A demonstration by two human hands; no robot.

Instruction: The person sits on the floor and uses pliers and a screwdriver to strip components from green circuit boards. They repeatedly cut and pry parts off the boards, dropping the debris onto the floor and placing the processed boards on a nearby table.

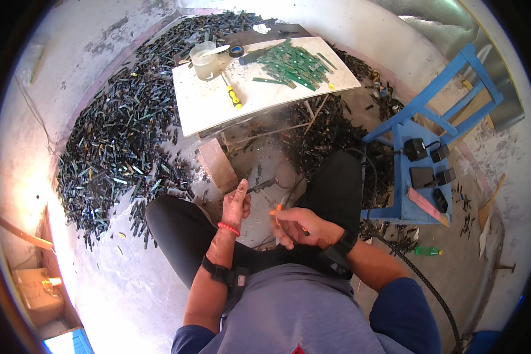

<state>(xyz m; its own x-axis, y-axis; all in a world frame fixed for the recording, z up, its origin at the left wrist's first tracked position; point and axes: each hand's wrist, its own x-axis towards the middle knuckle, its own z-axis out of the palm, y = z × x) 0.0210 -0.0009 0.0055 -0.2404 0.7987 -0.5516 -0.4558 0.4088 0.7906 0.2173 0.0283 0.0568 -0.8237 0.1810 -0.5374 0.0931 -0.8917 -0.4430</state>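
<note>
Above my lap, my left hand (pixel 236 205) is closed on one end of a thin dark strip (pixel 262 186), which points to the right and resembles the strips heaped on the floor. Close by on the right, my right hand (pixel 308 226) is curled around a small tool with orange and black parts (pixel 276 209); its kind is hard to make out, as the fingers cover most of it. The tool and the strip are apart. Just beyond my left hand a reddish-brown block (pixel 217 165) lies on the floor.
A white-topped table (pixel 197 112) ahead bears green circuit board strips (pixel 295 66), a plastic tub (pixel 205 64), a tape roll (pixel 236 51) and a yellow screwdriver (pixel 233 97). Dark strips (pixel 121 141) cover the floor. At right stand a blue chair (pixel 399 177) with black devices and a dark hose (pixel 416 271).
</note>
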